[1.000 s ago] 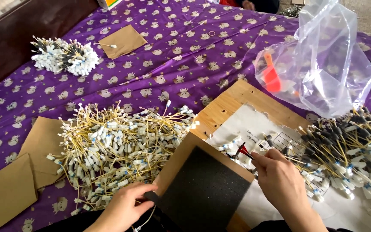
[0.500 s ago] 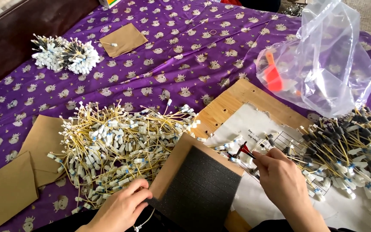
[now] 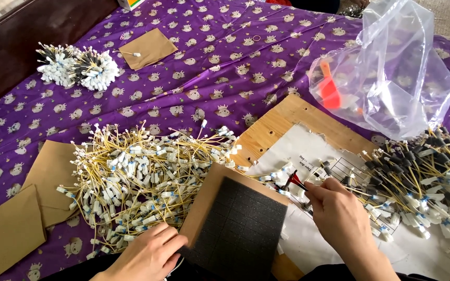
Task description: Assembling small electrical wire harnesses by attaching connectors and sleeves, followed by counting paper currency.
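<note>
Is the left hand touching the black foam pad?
Touching. The head view shows the left hand with its fingers lying on the lower left edge of the black foam pad, no gap between them.
</note>
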